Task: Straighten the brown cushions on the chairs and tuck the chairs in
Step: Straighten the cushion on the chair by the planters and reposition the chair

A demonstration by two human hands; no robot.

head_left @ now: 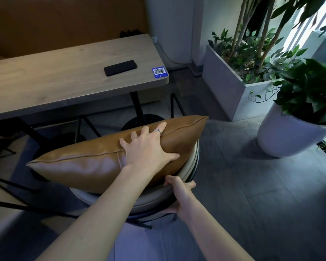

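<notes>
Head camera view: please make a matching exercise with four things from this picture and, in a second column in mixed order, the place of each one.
Things:
1. brown cushion
2. black phone
3. left hand
4. right hand

Places:
A. flat on the wooden table
B. gripping the rim of the chair
C. pressed on top of the cushion
D. standing on edge on the chair seat

Pairs: 1-D, 2-A, 3-C, 4-B

wooden table [45,85], phone [120,68], QR card [159,72]
</notes>
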